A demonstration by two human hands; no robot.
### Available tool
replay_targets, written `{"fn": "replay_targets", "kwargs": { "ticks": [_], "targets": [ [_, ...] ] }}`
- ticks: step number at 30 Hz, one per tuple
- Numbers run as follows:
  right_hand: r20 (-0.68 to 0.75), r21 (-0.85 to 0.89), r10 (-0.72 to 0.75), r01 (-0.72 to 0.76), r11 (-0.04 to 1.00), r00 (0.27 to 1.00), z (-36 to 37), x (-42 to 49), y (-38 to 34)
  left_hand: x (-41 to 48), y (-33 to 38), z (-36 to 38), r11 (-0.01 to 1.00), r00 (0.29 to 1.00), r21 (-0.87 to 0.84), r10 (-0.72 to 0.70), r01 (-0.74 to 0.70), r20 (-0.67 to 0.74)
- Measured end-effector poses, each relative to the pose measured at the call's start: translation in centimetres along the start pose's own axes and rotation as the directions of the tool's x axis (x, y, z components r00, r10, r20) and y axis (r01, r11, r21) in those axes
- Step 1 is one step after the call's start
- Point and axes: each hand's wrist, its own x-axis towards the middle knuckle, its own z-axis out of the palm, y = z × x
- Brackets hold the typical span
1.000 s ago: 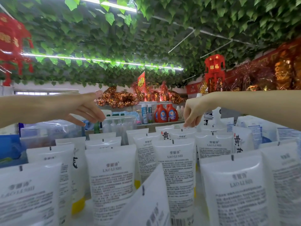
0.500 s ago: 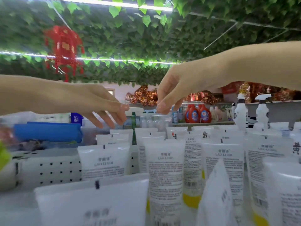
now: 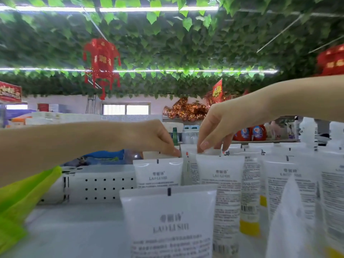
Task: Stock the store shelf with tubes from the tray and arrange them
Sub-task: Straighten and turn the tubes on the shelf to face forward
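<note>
Many white tubes (image 3: 219, 175) are standing upright, crimped ends up, in rows on the shelf (image 3: 74, 229). The right hand (image 3: 217, 125) is pinching the top edge of a back-row tube (image 3: 211, 152) between thumb and fingers; the left hand (image 3: 152, 138) is gripping the crimp of the neighbouring tube (image 3: 154, 155). A perforated white divider (image 3: 100, 183) is standing to their left.

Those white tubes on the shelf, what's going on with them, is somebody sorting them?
Yes. A person is arranging white tubes that stand upright in rows on a store shelf. The right hand pinches the top edge of a back-row tube between thumb and fingers. The left hand touches the top of the neighbouring tube; whether it grips it is hard to tell. Rows of tubes fill the shelf's right side.
</note>
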Motion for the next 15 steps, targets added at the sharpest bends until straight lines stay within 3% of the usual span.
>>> {"fn": "replay_targets", "kwargs": {
  "ticks": [4,11,15],
  "targets": [
    [-0.095,-0.031,0.011,-0.014,0.999,0.995,0.3,0.7,0.4,0.5,-0.7,0.0,0.994,0.996,-0.067,-0.089,0.088,-0.023],
    [0.023,0.058,0.005,-0.006,0.998,1.0,0.1,0.1,0.0,-1.0,-1.2,0.4,0.902,0.971,-0.364,-0.233,0.234,0.047],
    [0.041,0.127,-0.006,0.001,0.992,0.999,0.3,0.5,0.2,-1.2,-0.8,1.4,0.873,0.973,-0.46,-0.22,0.163,-0.072]
  ]
}}
